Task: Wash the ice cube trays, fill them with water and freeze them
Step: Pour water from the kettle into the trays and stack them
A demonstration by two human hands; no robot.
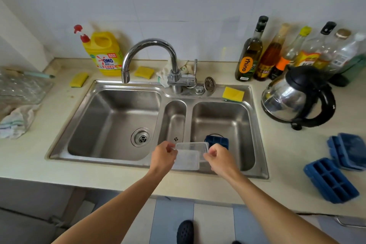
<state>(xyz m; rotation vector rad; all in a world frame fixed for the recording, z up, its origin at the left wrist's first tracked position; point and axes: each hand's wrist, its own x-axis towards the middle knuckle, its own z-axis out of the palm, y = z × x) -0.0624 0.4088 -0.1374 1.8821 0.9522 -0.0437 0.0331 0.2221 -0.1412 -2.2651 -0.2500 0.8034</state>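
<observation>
Two clear plastic tray lids [190, 156] are held over the front rim of the steel sink [111, 164]. My left hand [165, 154] pinches their left edge and my right hand [218, 157] pinches the right edge. A blue ice cube tray [218, 140] lies in the right basin, partly hidden behind my right hand. Two more blue ice cube trays lie on the counter at the right, one nearer [330, 180] and one behind it [347, 149]. The curved tap [150, 53] points over the left basin, with no water running.
A yellow detergent bottle [104, 53] and yellow sponges [233, 94] sit round the sink. Several oil and sauce bottles [250, 51] line the wall at the right, with a steel kettle [297, 97] in front. A cloth [15, 123] and clear packaging lie at the left.
</observation>
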